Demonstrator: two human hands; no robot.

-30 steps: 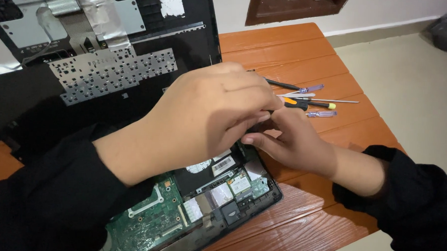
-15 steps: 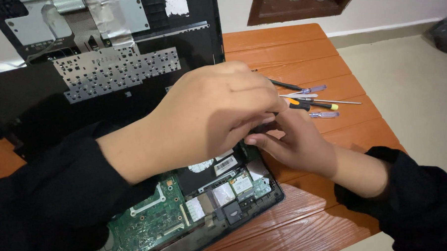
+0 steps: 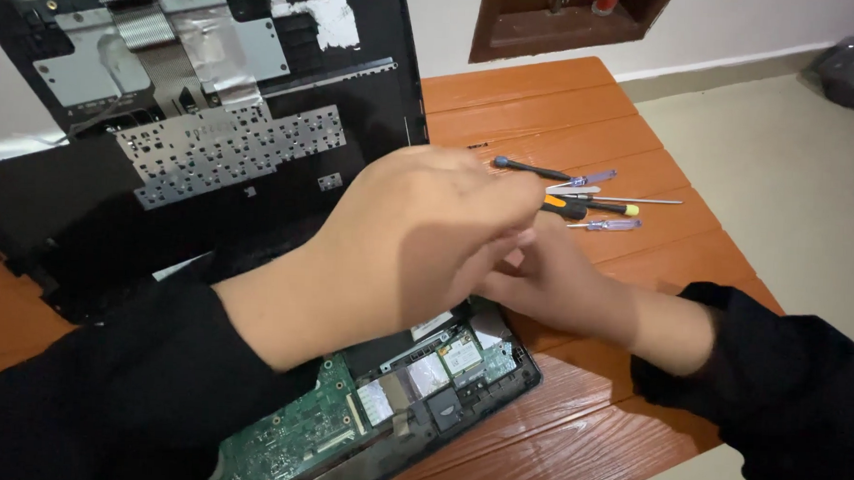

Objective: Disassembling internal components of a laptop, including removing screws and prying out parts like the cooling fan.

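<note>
So both hands meet mid-frame over the opened laptop (image 3: 440,401): left hand (image 3: 418,240) curled, covering the right hand (image 3: 549,282); can't tell their grip. Screwdrivers (image 3: 580,203) lie just beyond.

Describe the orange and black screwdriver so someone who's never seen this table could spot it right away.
On the orange wooden table, look right of the opened laptop, where a few small screwdrivers lie just beyond the hands. The orange and black screwdriver has the thickest handle and a yellow end; its neighbours are thin, with clear bluish or plain black handles.

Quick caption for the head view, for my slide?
Both hands, left hand over right hand, work above an opened laptop's circuit board, screwdrivers lying nearby.
</note>
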